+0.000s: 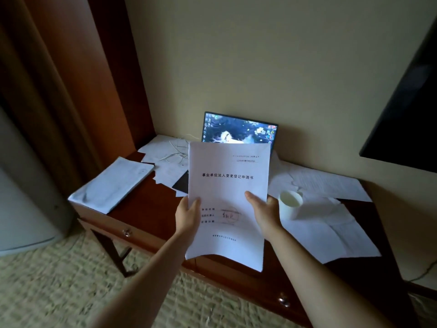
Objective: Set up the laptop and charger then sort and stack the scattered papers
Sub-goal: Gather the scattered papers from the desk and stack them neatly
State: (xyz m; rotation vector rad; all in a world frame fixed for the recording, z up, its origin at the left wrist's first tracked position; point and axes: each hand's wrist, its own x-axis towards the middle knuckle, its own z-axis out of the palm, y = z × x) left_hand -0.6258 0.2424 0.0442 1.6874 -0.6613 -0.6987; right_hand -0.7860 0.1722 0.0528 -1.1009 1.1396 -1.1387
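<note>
Both hands, left (188, 215) and right (263, 209), grip a printed document (228, 185) upright between them above the desk (146, 209).

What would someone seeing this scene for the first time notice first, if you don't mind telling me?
Most striking is the white printed document held up in mid-frame, gripped at its sides by the left hand and the right hand. Behind it, the open laptop glows against the wall at the back of the wooden desk. Loose papers lie scattered to the right around a white cup, with a neater stack on the left.
</note>
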